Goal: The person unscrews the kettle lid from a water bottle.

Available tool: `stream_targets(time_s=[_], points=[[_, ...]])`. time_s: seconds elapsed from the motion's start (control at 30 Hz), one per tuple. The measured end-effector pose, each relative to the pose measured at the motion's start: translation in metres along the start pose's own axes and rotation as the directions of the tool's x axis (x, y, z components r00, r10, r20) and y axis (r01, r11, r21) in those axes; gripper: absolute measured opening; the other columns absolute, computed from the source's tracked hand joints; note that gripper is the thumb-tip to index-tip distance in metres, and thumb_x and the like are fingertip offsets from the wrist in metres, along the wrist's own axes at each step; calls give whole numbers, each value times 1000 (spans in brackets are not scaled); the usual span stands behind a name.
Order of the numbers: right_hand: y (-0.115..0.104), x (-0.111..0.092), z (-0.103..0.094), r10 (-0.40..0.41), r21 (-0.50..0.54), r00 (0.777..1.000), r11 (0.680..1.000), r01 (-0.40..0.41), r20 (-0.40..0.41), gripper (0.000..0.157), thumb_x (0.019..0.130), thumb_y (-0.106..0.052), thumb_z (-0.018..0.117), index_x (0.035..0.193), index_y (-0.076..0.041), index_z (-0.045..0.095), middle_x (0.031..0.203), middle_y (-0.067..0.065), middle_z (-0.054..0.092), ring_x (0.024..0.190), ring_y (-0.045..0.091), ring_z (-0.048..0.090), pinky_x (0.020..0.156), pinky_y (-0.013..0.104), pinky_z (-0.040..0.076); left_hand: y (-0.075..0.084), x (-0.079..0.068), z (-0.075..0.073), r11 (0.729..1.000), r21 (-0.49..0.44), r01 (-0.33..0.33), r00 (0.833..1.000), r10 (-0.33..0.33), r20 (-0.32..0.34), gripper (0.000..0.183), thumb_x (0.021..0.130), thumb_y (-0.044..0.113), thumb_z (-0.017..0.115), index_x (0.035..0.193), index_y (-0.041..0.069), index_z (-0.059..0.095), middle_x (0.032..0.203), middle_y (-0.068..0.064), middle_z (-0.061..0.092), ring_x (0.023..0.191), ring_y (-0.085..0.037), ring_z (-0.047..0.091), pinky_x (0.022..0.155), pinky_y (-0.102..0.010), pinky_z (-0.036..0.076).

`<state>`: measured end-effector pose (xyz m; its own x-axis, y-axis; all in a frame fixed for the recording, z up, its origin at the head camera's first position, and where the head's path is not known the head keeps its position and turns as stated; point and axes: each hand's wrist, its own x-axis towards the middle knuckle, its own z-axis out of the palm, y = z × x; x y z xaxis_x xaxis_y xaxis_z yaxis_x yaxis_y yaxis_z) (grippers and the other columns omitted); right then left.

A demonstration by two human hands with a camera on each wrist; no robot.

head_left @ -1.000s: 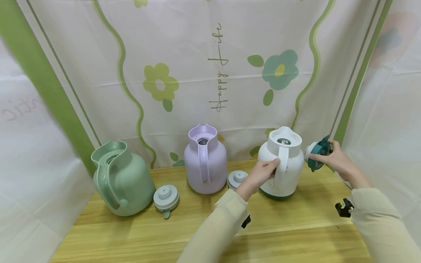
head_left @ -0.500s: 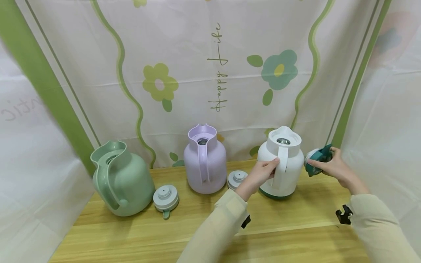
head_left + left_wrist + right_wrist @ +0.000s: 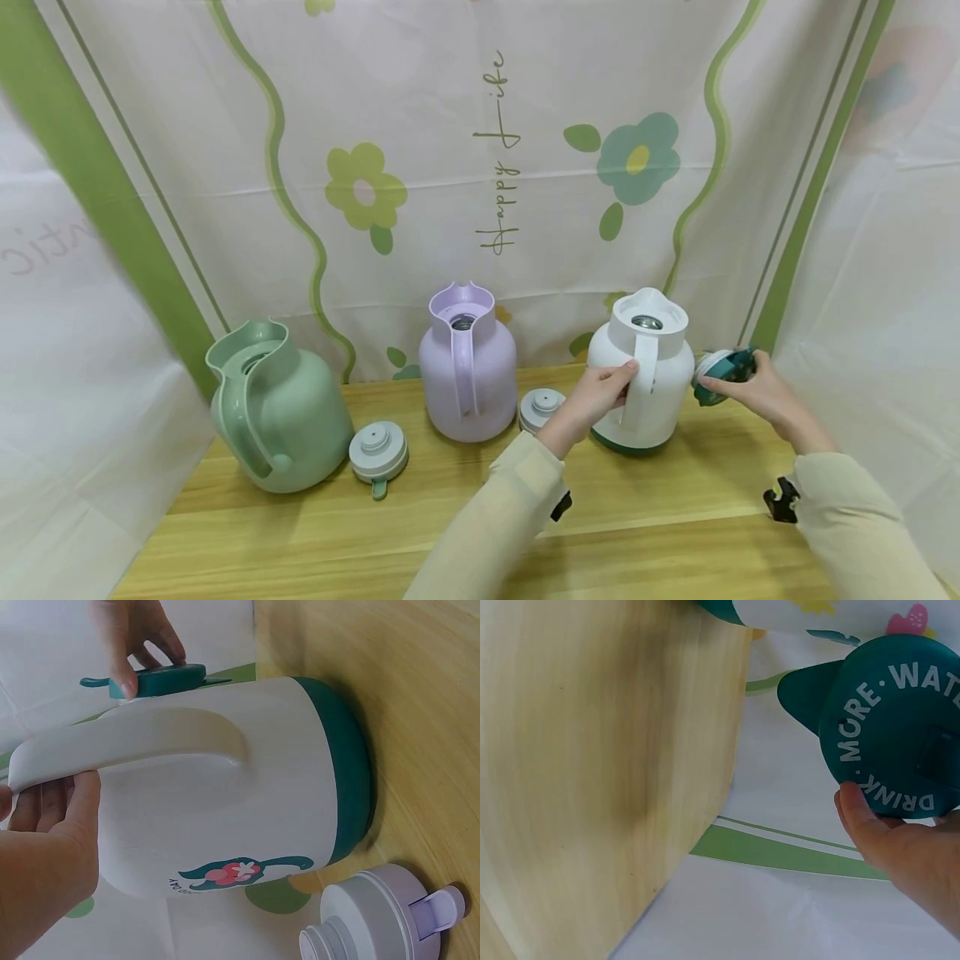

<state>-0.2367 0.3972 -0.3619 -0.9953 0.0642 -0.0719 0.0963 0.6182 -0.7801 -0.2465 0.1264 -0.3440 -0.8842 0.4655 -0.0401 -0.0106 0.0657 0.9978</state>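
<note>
A white vacuum jug (image 3: pixel 671 383) with a green base stands upright at the right, its mouth uncovered. My left hand (image 3: pixel 592 402) grips its handle (image 3: pixel 142 739) with fingers curled behind it. Just right of the jug, my right hand (image 3: pixel 776 396) holds a dark green jug lid (image 3: pixel 723 375) by its rim. The lid is tilted, its pale threaded plug side toward the jug. White lettering and a pointed spout cover show on the lid's top (image 3: pixel 900 727) in the right wrist view. The lid is above the table; whether it touches the jug cannot be told.
A lilac jug (image 3: pixel 487 375) and a green jug (image 3: pixel 315 417) stand to the left, both without lids. One grey plug lid (image 3: pixel 378 450) lies between them; a lilac-rimmed lid (image 3: pixel 382 915) lies beside the white jug. A printed curtain (image 3: pixel 435 108) hangs behind the wooden table (image 3: pixel 315 542).
My right hand has lowered the green lid beside the white jug and turned it, so less of its upper side faces the head camera. The left hand keeps its place on the handle.
</note>
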Motion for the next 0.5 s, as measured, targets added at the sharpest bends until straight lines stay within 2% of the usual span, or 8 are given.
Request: stream_targets(time_s=[0.13, 0.33, 0.5], points=[[4, 0, 5, 6, 31, 1000, 1000, -5, -24, 102, 93, -45, 55, 146, 8, -15, 141, 46, 11, 126, 56, 26, 101, 65, 34, -1, 1, 0, 1000, 1, 0, 1000, 0, 0, 50, 99, 42, 48, 128, 3, 59, 130, -11, 61, 121, -21, 59, 100, -33, 51], [14, 1, 14, 7, 50, 994, 999, -2, -107, 101, 92, -42, 59, 146, 10, -7, 141, 45, 14, 124, 54, 29, 100, 62, 36, -1, 0, 1, 1000, -3, 5, 1000, -5, -5, 50, 98, 42, 49, 128, 4, 60, 130, -11, 62, 121, -21, 59, 100, -33, 51], [22, 2, 20, -22, 80, 991, 996, 32, -129, 99, 91, -37, 62, 146, 12, -4, 143, 43, 14, 128, 54, 27, 104, 66, 31, -1, 0, 1, 1000, -4, 4, 1000, -4, -4, 49, 98, 42, 48, 127, 4, 60, 130, -11, 62, 121, -21, 59, 101, -34, 51]])
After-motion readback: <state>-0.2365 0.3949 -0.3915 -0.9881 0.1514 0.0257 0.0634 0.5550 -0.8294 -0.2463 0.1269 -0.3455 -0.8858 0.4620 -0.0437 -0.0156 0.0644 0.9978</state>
